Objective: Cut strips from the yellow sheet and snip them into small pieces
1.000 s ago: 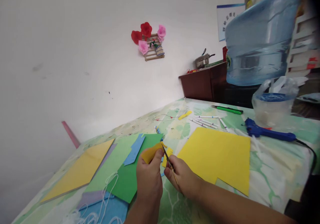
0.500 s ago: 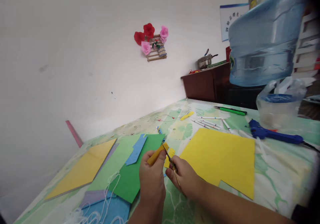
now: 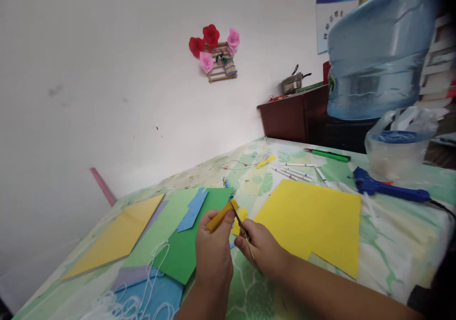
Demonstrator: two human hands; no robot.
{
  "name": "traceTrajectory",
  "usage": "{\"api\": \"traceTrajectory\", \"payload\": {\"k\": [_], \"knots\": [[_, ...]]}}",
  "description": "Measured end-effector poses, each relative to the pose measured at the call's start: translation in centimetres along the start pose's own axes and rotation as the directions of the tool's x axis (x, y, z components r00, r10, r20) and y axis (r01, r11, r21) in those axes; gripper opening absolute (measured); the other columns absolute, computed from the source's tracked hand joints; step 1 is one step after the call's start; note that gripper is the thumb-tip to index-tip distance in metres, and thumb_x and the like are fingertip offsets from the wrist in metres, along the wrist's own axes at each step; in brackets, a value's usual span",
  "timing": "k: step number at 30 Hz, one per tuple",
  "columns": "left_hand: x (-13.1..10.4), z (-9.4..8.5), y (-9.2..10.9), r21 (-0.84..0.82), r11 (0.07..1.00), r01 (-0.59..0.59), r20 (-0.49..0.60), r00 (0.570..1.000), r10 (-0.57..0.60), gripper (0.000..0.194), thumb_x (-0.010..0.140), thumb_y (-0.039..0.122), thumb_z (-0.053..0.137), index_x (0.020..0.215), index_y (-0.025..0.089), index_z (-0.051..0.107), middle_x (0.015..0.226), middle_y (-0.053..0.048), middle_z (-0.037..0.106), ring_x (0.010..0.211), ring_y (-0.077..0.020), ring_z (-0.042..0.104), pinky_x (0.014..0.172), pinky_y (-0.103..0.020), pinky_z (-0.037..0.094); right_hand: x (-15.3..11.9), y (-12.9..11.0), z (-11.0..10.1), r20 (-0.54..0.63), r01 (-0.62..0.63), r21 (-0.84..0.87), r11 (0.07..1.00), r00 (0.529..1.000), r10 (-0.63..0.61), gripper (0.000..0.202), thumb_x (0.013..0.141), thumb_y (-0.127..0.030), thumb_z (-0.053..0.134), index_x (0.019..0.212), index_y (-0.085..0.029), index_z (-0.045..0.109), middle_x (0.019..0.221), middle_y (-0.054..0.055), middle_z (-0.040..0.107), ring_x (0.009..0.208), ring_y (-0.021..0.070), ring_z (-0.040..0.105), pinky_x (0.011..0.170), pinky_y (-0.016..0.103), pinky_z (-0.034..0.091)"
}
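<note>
The yellow piece (image 3: 220, 215) has tilted flatter; left hand (image 3: 213, 258) pinches it, right hand (image 3: 262, 255) at three o'clock grips small scissors (image 3: 241, 228).

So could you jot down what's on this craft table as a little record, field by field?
left hand: pinches a yellow foam piece
right hand: holds small scissors, blades at the piece's edge
beside the hands: green sheet, blue strip, large yellow sheet
farther back: markers, blue glue gun, water jug
near edge: white string
surface: patterned tablecloth
</note>
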State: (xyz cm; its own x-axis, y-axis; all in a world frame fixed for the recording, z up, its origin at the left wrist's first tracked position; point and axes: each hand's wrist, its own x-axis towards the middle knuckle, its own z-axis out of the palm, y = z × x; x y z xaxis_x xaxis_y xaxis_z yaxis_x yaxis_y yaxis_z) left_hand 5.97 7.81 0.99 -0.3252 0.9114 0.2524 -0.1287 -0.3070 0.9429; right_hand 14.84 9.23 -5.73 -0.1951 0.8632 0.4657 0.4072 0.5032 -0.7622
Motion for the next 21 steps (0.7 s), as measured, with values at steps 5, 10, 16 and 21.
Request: {"api": "traceTrajectory", "payload": {"k": [5,10,16,21], "knots": [[0.23,-0.06,-0.11,-0.035,0.999,0.025,0.015,1.0,-0.025,0.017,0.054,0.021,0.066,0.06,0.015,0.051,0.053,0.005,0.055,0.052,-0.0095,0.051,0.052,-0.021,0.039,0.02,-0.17,-0.17,0.005,-0.003,0.004,1.0,1.0,0.003,0.029,0.075,-0.045,0.043,0.065,-0.019,0.038,0.058,-0.003,0.041,0.051,0.0097,0.036,0.047,0.021,0.028],[0.36,-0.18,0.02,-0.057,0.997,0.053,0.041,0.998,-0.05,0.016,0.056,0.021,0.065,0.06,0.015,0.05,0.052,0.005,0.053,0.053,-0.009,0.05,0.052,-0.021,0.038,0.18,-0.35,-0.27,0.007,-0.021,-0.008,1.0,1.0,0.021,0.031,0.073,-0.047,0.045,0.063,-0.018,0.038,0.056,-0.004,0.04,0.05,0.0096,0.036,0.046,0.021,0.027],[0.5,-0.24,0.2,-0.089,0.993,0.072,0.054,0.996,-0.067,0.018,0.054,0.021,0.067,0.06,0.015,0.052,0.053,0.005,0.053,0.055,-0.0097,0.051,0.054,-0.022,0.037,0.07,-0.38,-0.26,-0.001,-0.013,-0.002,1.0,1.0,0.013,0.034,0.075,-0.05,0.04,0.062,-0.018,0.036,0.054,-0.005,0.037,0.048,0.0084,0.032,0.045,0.02,0.026],[0.65,-0.35,-0.01,-0.107,0.992,0.065,0.034,0.998,-0.061,0.02,0.053,0.022,0.068,0.062,0.015,0.052,0.055,0.005,0.054,0.058,-0.0103,0.051,0.056,-0.023,0.038,-0.07,-0.78,-0.4,0.008,0.038,0.005,0.999,0.999,-0.038,0.037,0.076,-0.052,0.035,0.063,-0.018,0.035,0.055,-0.005,0.035,0.048,0.0084,0.032,0.044,0.02,0.025]]}}
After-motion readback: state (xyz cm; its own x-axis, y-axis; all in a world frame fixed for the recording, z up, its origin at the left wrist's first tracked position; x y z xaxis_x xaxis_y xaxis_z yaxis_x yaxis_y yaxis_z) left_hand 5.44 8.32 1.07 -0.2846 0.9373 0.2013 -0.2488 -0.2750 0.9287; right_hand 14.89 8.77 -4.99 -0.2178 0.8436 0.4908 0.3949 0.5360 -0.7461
